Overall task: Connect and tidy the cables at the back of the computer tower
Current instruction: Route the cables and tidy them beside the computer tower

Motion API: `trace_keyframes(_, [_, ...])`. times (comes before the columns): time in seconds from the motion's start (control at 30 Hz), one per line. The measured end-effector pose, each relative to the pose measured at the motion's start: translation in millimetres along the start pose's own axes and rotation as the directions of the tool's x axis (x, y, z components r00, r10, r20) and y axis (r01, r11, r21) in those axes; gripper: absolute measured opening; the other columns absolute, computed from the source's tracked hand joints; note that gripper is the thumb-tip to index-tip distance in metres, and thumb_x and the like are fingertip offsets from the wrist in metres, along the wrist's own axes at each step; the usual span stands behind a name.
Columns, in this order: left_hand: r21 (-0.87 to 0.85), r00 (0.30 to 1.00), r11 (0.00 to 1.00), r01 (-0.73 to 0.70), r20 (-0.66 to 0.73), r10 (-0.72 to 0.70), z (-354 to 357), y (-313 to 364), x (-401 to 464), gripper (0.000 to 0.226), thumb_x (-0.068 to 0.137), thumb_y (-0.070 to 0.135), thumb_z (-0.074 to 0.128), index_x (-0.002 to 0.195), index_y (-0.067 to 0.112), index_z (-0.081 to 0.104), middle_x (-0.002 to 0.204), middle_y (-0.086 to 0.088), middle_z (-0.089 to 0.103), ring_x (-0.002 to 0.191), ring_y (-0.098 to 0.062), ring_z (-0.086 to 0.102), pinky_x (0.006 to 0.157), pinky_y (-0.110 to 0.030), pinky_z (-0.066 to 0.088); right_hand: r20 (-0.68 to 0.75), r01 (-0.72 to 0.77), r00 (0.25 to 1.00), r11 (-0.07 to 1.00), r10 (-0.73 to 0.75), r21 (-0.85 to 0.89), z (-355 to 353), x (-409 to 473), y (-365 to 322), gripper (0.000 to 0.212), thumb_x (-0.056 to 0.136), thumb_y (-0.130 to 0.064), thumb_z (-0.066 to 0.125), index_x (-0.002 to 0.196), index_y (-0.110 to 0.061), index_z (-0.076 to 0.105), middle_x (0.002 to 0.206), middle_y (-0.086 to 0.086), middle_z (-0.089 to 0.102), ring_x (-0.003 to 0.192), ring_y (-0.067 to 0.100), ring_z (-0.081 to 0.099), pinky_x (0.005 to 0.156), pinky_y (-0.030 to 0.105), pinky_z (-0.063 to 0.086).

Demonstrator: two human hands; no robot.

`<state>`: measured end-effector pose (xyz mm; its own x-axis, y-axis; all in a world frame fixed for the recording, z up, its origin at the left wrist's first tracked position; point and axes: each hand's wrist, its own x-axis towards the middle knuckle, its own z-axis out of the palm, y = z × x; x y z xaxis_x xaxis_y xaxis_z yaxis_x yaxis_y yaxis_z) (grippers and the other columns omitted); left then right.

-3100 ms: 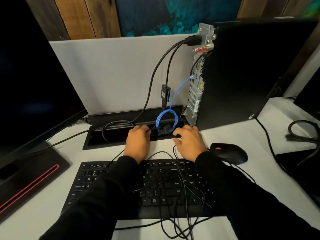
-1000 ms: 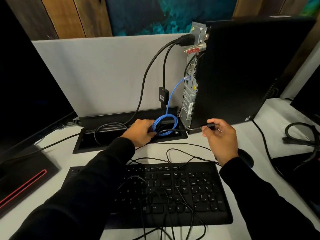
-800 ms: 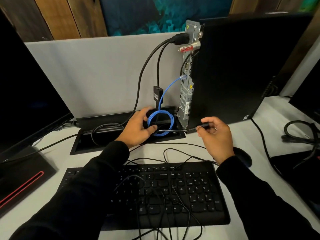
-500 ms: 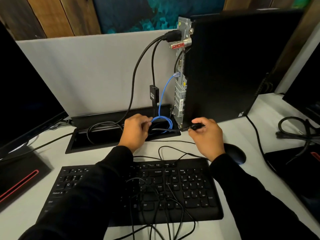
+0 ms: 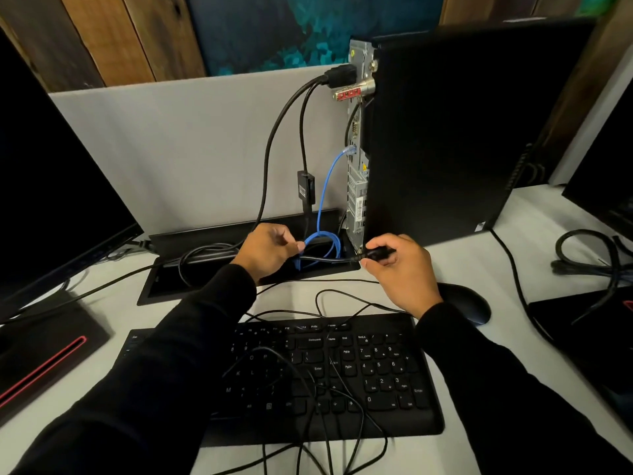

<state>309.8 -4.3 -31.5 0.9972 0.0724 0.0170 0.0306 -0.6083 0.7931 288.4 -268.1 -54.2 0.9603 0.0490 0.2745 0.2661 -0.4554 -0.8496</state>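
A black computer tower stands upright on the desk, its metal back panel facing left. A thick black power cable is plugged in near the top. A blue network cable runs from a port down to a coil over the desk's cable tray. My left hand pinches the blue coil and a thin black cable. That black cable stretches right to a black plug that my right hand grips, close to the tower's bottom rear corner.
A black keyboard lies in front of me with several thin black cables draped over it. A black mouse sits to its right. A dark monitor stands left, another monitor base and a cable bundle right. A grey partition backs the desk.
Both hands left the tray; my right hand pulled a black plug out to the right and now holds it nearer the tower's base. My left hand shifted its hold on the blue coil.
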Motion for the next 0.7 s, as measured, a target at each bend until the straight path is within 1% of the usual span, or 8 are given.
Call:
trace_keyframes(0.1, [0.026, 0.999, 0.999, -0.029, 0.046, 0.028, -3, 6, 5, 0.016, 0.09, 0.015, 0.078, 0.095, 0.016, 0.063, 0.07, 0.002, 0.072, 0.05, 0.003, 0.059, 0.061, -0.021, 0.045, 0.019, 0.011, 1.0, 1.0, -0.011, 0.005, 0, 1, 0, 0.027, 0.083, -0.011, 0.084, 0.099, -0.029, 0.072, 0.103, -0.003, 0.062, 0.076, 0.011, 0.071, 0.072, 0.011, 0.054])
trace_keyframes(0.17, [0.101, 0.995, 0.993, -0.066, 0.078, 0.058, -2, 7, 9, 0.018, 0.089, 0.015, 0.078, 0.103, 0.022, 0.069, 0.079, 0.004, 0.075, 0.064, 0.003, 0.065, 0.073, -0.021, 0.05, 0.03, 0.017, 0.999, 1.0, -0.017, -0.001, 1, 3, 2, 0.026, 0.083, -0.011, 0.084, 0.1, -0.027, 0.073, 0.103, -0.002, 0.062, 0.075, 0.011, 0.07, 0.072, 0.01, 0.053])
trace_keyframes(0.2, [0.178, 0.992, 0.98, -0.094, 0.095, 0.078, -1, 7, 10, 0.014, 0.088, 0.014, 0.079, 0.097, 0.023, 0.073, 0.078, 0.008, 0.074, 0.068, 0.002, 0.065, 0.076, -0.02, 0.05, 0.034, 0.022, 0.999, 1.0, -0.021, -0.009, 2, 3, 3, 0.025, 0.083, -0.01, 0.084, 0.1, -0.025, 0.073, 0.102, -0.002, 0.061, 0.074, 0.01, 0.069, 0.071, 0.009, 0.052])
trace_keyframes(0.27, [0.308, 0.99, 0.945, -0.108, 0.119, 0.074, 4, 8, 9, 0.012, 0.087, 0.012, 0.08, 0.083, 0.023, 0.075, 0.071, 0.011, 0.069, 0.066, 0.001, 0.061, 0.073, -0.016, 0.045, 0.049, 0.037, 0.998, 0.999, -0.035, -0.027, 5, 4, 6, 0.025, 0.082, -0.008, 0.084, 0.101, -0.021, 0.075, 0.103, 0.001, 0.061, 0.071, 0.009, 0.066, 0.07, 0.009, 0.051])
trace_keyframes(0.33, [0.335, 0.994, 0.94, -0.069, 0.104, 0.036, 8, 2, 10, 0.013, 0.085, 0.012, 0.081, 0.079, 0.022, 0.076, 0.072, 0.008, 0.07, 0.069, -0.001, 0.062, 0.077, -0.02, 0.049, 0.066, 0.045, 0.997, 0.998, -0.043, -0.033, 7, 3, 7, 0.026, 0.081, -0.007, 0.085, 0.102, -0.018, 0.075, 0.103, 0.002, 0.062, 0.07, 0.009, 0.067, 0.07, 0.009, 0.051])
trace_keyframes(0.43, [0.388, 0.999, 0.921, 0.009, 0.036, -0.025, 9, -6, 14, 0.008, 0.081, 0.023, 0.086, 0.079, 0.018, 0.08, 0.079, 0.003, 0.075, 0.084, -0.012, 0.067, 0.089, -0.029, 0.053, 0.078, 0.058, 0.995, 0.998, -0.055, -0.035, 10, 3, 7, 0.026, 0.08, -0.007, 0.086, 0.102, -0.017, 0.076, 0.103, 0.001, 0.062, 0.07, 0.008, 0.068, 0.07, 0.009, 0.052])
trace_keyframes(0.57, [0.405, 0.987, 0.905, 0.131, 0.034, -0.158, 12, -11, 18, 0.02, 0.078, 0.034, 0.087, 0.082, 0.017, 0.079, 0.08, -0.002, 0.073, 0.085, -0.016, 0.063, 0.078, -0.028, 0.05, 0.086, 0.085, 0.993, 0.994, -0.079, -0.062, 13, 3, 7, 0.026, 0.081, -0.008, 0.085, 0.103, -0.018, 0.075, 0.104, 0.001, 0.061, 0.069, 0.001, 0.067, 0.069, 0.008, 0.051])
trace_keyframes(0.7, [0.274, 0.98, 0.943, 0.186, 0.022, -0.2, 11, -15, 18, 0.013, 0.081, 0.035, 0.085, 0.081, 0.022, 0.08, 0.074, 0.002, 0.07, 0.076, -0.014, 0.061, 0.068, -0.025, 0.045, 0.05, 0.086, 0.995, 0.992, -0.082, -0.095, 11, 3, 6, 0.026, 0.083, -0.013, 0.085, 0.105, -0.02, 0.074, 0.102, 0.001, 0.062, 0.071, 0.002, 0.068, 0.068, 0.008, 0.052])
